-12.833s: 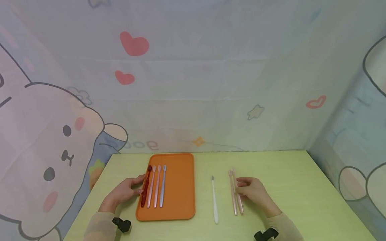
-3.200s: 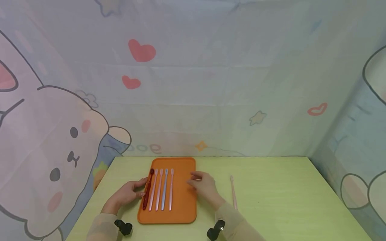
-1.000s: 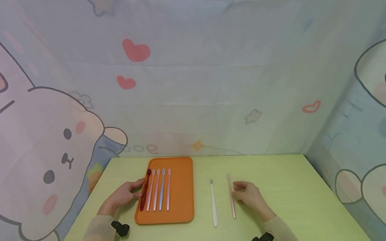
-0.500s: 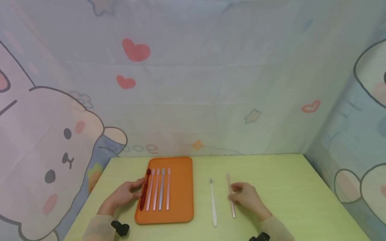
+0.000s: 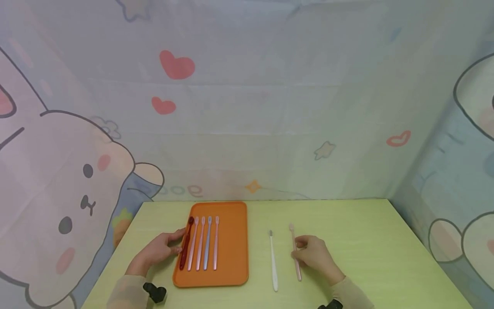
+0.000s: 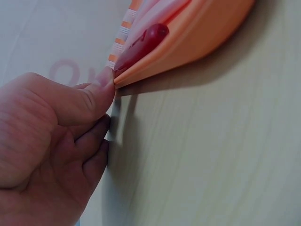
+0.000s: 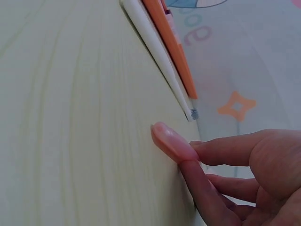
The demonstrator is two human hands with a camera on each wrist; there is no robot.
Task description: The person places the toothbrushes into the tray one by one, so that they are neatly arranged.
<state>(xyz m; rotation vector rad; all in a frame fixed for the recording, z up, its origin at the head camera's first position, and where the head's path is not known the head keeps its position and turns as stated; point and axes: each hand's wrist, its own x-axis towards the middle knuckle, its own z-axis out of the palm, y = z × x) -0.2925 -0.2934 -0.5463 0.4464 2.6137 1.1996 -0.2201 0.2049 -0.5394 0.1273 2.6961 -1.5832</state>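
Observation:
My right hand (image 5: 315, 254) pinches a pale pink toothbrush (image 5: 298, 270) around the middle of its handle, on the right half of the table. In the right wrist view the rounded handle end of this pink toothbrush (image 7: 171, 141) sticks out past thumb and finger. Just left of it lies a white toothbrush (image 5: 273, 266), bristles toward the back. An orange tray (image 5: 233, 257) holds a row of toothbrushes: dark red (image 5: 186, 246) at the left edge, then pinks and a blue one (image 5: 207, 246). With thumb and finger my left hand (image 6: 61, 108) pinches the tray's left rim.
The yellow-green table (image 5: 359, 240) runs back to a printed cloth (image 5: 247, 107) with hearts and a rabbit. Bare tabletop shows to the right of my right hand. The right half of the tray has no toothbrush on it.
Since the earliest frame, one pink toothbrush has gone from the table to the tray's row. My right hand has come back from the tray and closed its fingers on the remaining pink toothbrush.

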